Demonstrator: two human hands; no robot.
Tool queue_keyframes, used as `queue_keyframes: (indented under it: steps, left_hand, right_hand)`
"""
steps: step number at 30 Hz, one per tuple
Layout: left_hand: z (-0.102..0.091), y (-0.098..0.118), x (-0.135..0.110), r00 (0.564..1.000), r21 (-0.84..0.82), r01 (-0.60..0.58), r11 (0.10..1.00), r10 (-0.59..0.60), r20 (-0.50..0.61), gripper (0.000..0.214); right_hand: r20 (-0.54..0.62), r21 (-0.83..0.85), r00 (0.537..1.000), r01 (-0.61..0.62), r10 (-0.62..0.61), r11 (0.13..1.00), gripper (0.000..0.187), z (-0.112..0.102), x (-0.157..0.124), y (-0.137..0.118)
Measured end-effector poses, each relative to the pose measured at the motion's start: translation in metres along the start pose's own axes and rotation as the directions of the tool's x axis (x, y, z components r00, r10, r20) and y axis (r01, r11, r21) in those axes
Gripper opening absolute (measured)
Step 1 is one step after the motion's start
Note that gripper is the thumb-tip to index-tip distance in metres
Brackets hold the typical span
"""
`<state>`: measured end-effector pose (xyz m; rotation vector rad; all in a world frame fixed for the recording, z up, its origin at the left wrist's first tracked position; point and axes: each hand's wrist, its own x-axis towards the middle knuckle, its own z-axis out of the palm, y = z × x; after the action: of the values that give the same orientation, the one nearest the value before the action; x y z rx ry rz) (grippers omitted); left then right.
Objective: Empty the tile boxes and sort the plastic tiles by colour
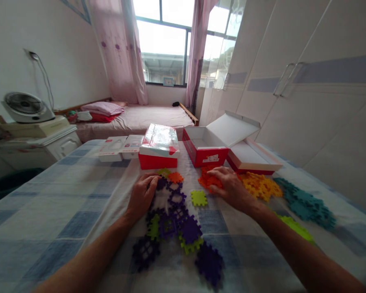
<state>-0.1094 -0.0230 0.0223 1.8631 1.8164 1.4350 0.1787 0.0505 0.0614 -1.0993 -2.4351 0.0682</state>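
Observation:
My left hand [142,194] is at the left edge of a group of dark purple interlocking plastic tiles [177,198]. Its fingers are bent together at a purple tile [161,183]. Over a pile of orange interlocking tiles [205,179] reaches my right hand [232,188], fingers apart and touching the pieces; no tile shows lifted in it. Between the hands lies a lime green square tile [199,198]. A single orange tile [175,177] sits beyond the purple ones. Nearer to me are a solid purple tile [190,229] and another purple tile [210,264].
Yellow-orange tiles [259,185], teal tiles [308,203] and green tiles [295,228] lie in piles at right. Behind stand a closed red-and-white box [158,160], an open red box [201,156] and a shallow tray [256,160]. White cartons [112,147] lie at the back left.

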Motion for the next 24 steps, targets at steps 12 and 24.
queue_keyframes:
  steps: [12,24]
  left_hand:
    - [-0.001,-0.006,0.001,0.999,-0.022,0.043,0.999,-0.043,-0.012,0.041]
    - [0.000,-0.008,-0.001,0.999,0.003,0.031,1.000,-0.031,0.014,0.041]
  right_hand:
    - [0.150,-0.070,0.987,0.073,-0.062,0.995,0.048,0.008,-0.023,-0.029]
    - [0.241,-0.243,0.947,-0.151,0.211,0.958,0.048,-0.058,-0.137,0.022]
